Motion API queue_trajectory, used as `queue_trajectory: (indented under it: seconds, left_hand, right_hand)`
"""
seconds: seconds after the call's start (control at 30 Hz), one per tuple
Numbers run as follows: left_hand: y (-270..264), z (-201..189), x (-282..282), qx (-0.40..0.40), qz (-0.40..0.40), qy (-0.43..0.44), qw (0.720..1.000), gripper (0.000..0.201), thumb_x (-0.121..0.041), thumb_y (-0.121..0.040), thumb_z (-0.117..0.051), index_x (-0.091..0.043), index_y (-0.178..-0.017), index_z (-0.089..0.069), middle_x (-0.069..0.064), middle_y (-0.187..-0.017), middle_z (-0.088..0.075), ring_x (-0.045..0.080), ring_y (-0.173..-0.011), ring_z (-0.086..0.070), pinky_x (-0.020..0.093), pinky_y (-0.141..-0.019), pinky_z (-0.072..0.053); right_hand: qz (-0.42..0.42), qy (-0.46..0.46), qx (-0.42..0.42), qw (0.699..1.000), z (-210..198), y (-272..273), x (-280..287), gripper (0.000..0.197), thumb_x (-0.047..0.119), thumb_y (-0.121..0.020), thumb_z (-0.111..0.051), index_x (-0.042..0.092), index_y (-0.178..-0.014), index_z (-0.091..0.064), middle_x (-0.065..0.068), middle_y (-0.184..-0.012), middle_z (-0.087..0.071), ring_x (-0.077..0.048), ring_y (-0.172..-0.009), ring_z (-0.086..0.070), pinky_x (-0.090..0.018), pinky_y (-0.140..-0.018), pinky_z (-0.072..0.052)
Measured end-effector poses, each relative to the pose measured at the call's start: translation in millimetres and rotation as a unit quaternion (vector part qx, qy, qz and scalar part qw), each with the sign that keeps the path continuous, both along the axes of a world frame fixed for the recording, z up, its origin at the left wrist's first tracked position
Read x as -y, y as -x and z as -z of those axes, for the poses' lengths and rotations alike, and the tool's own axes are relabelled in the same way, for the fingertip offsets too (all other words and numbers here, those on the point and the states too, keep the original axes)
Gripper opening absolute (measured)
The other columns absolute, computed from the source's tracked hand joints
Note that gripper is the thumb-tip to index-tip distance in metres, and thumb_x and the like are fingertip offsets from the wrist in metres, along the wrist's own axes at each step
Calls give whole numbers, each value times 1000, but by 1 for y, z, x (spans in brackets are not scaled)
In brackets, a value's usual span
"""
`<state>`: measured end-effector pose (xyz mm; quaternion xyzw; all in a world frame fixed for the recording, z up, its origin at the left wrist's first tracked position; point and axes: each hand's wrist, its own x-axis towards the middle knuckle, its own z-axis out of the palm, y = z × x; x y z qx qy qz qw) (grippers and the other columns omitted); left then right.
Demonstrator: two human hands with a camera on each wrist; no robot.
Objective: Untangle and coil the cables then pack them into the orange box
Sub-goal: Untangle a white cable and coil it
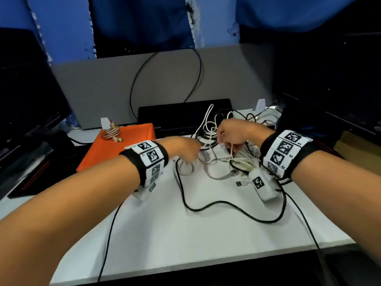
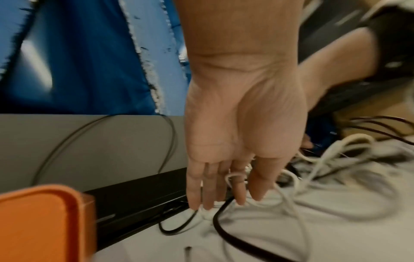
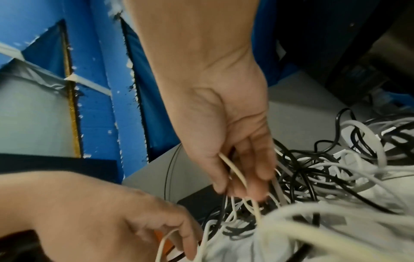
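A tangle of white and black cables (image 1: 218, 153) lies on the white table (image 1: 185, 240), in the middle toward the back. My right hand (image 1: 223, 141) is over the tangle and pinches a cream-white cable (image 3: 235, 170) between thumb and fingers (image 3: 262, 170). My left hand (image 1: 195, 150) reaches in from the left with fingers pointing down (image 2: 212, 195). A white cable loop (image 2: 235, 175) is caught between its index finger and thumb. The orange box (image 1: 123, 147) sits to the left, its lid on. On it rests a coiled rose-gold cable (image 1: 112, 133).
A flat black device (image 1: 185, 114) lies behind the tangle, against a grey partition (image 1: 103, 85). A long black cable (image 1: 226, 205) snakes across the front of the table, with a USB plug (image 1: 239, 183) beside it. Dark equipment (image 1: 26, 120) flanks the table on both sides.
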<state>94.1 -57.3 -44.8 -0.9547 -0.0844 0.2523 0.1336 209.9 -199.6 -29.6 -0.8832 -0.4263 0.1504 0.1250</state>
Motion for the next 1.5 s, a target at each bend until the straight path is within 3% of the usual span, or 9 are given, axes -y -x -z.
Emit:
queue_trajectory:
  seconds: [0.1,0.23,0.4,0.73,0.93,1.07,1.17,1.4,1.5]
  left_hand:
    - [0,-29,-7,137,-39,140,980,30,-11,-81,-52,-2,-107,-64,13,-112,-65,31,-102,-62,40,-85,-51]
    - [-2,-52,-10,424,-62,306,850,37,-14,-86,-66,-11,-122,-56,6,-115,-69,25,-101,-68,40,-89,-56]
    - [5,-70,6,451,-55,502,736,11,-15,-107,-51,-9,-113,-58,12,-97,-68,30,-81,-74,40,-71,-63]
    - [35,-92,-23,716,27,287,636,28,-10,-96,-41,-11,-98,-69,6,-102,-64,22,-87,-67,47,-82,-56]
    - [70,-68,4,571,-118,277,764,34,-46,-100,-59,-18,-117,-63,-2,-107,-70,15,-98,-64,29,-85,-49]
    - [104,-57,40,510,-98,346,782,50,-62,-96,-49,-17,-85,-67,-4,-79,-75,17,-81,-70,43,-82,-56]
    - [123,-44,56,485,-37,386,784,33,-51,-105,-44,-26,-96,-62,-12,-85,-66,-4,-78,-61,20,-69,-47]
    - [145,-42,52,454,-88,665,586,33,-16,-108,-40,-1,-109,-70,14,-101,-76,28,-105,-71,37,-99,-53]
    - [149,-40,46,469,-101,622,618,30,-24,-107,-48,-11,-85,-63,5,-67,-67,23,-74,-67,30,-79,-52]
  right_hand:
    - [2,-139,57,989,-16,-2,0,22,18,-104,-57,13,-85,-68,-9,-72,-72,-19,-44,-67,-23,-42,-48]
    - [-18,-251,52,966,-36,11,-6,19,21,-103,-61,14,-88,-71,-6,-76,-74,-18,-44,-65,-22,-44,-47]
    - [-63,-469,56,879,-72,36,-16,6,22,-98,-64,19,-95,-68,6,-72,-66,-5,-61,-59,-28,-62,-50]
    - [-36,-284,-37,957,-54,45,36,25,40,-105,-57,21,-101,-73,10,-56,-50,-13,-53,-49,-37,-53,-42]
    - [6,-446,-188,875,-42,67,53,31,34,-108,-53,16,-92,-73,1,-59,-58,-10,-48,-44,-25,-51,-38]
    - [-1,-517,-365,774,-41,95,41,28,28,-104,-59,15,-90,-79,-2,-74,-64,-13,-65,-56,-27,-67,-47]
    - [6,-533,-405,743,-37,119,30,27,31,-103,-61,18,-92,-81,3,-74,-64,-11,-70,-59,-30,-80,-45]
    - [1,-542,-288,790,-27,139,24,23,31,-102,-62,17,-108,-80,11,-89,-77,4,-88,-69,-8,-74,-48]
    - [-1,-538,-288,792,-29,139,23,22,32,-102,-63,19,-100,-80,17,-65,-58,-2,-66,-51,-15,-69,-39]
